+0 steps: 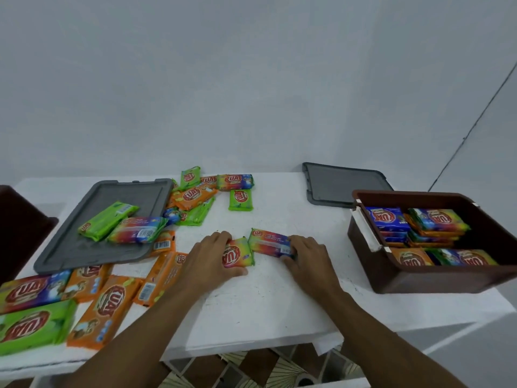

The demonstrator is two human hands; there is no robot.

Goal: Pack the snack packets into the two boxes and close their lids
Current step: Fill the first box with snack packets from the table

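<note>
Left hand [210,257] fingers clasp a rainbow packet [238,253] reading "KUA"; right hand [305,255] fingers pinch a second rainbow packet [270,242], barcode beside them.

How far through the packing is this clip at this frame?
Partway. Done: the brown box on the right already holds several packets. In hand: the left hand and right hand each rest on a rainbow packet mid-table. Left: many loose packets, two of them lying on the grey lid; the second lid is also off. The other box sits barely in view at far left.
</note>
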